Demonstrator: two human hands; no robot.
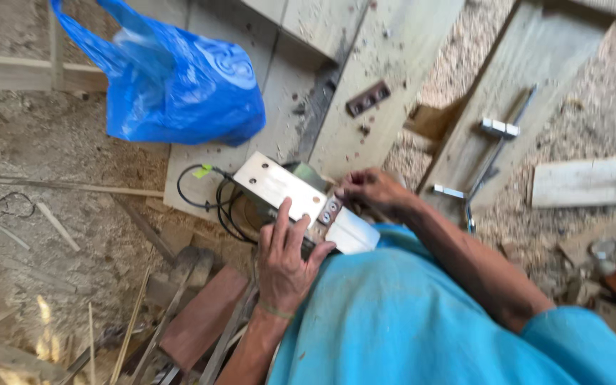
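Our left hand clamped on planer; right hand pinching blade plate. Risk: fingers cut on blade, cord snagging, planer slipping off lap.

Planer on lap btwn both hands, bag behind-left, clamp on plank right.
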